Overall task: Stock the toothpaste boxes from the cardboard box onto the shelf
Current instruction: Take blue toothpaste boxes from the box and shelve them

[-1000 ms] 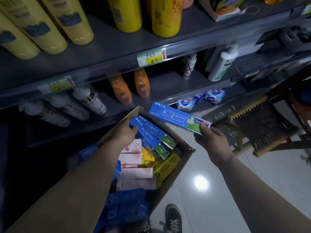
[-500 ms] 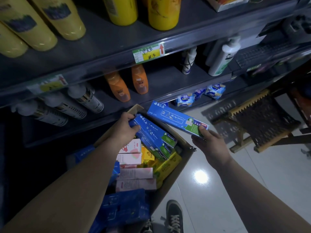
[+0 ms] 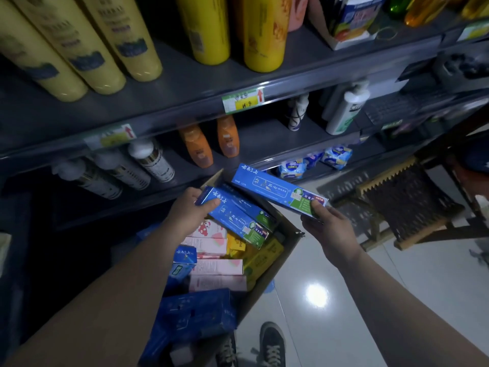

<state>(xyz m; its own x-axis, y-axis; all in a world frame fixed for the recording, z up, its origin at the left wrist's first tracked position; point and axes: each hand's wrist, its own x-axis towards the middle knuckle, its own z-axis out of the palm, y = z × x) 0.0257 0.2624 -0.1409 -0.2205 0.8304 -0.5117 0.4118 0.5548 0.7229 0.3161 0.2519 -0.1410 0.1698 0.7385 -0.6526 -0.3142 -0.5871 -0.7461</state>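
An open cardboard box (image 3: pixel 275 263) stands on the floor in front of the shelf (image 3: pixel 185 86), filled with blue, pink and yellow toothpaste boxes. My left hand (image 3: pixel 189 210) grips the end of a blue toothpaste box (image 3: pixel 238 221) that is tilted up out of the carton, with another blue box right beside it. My right hand (image 3: pixel 328 229) holds a second blue toothpaste box (image 3: pixel 277 192) by its green end, level above the carton's far corner, pointing towards the lower shelf.
Yellow bottles (image 3: pixel 87 41) fill the upper shelf. Orange bottles (image 3: pixel 209 141), white cans (image 3: pixel 148 162) and a white pump bottle (image 3: pixel 344 109) stand on the middle shelf. Blue packets (image 3: pixel 315 162) lie lower down. A wooden stool (image 3: pixel 404 205) stands at right; my shoes (image 3: pixel 272 345) are below.
My left hand has closed around the end of the blue box in the carton and tipped it upward. My right hand has held its box almost still above the carton.
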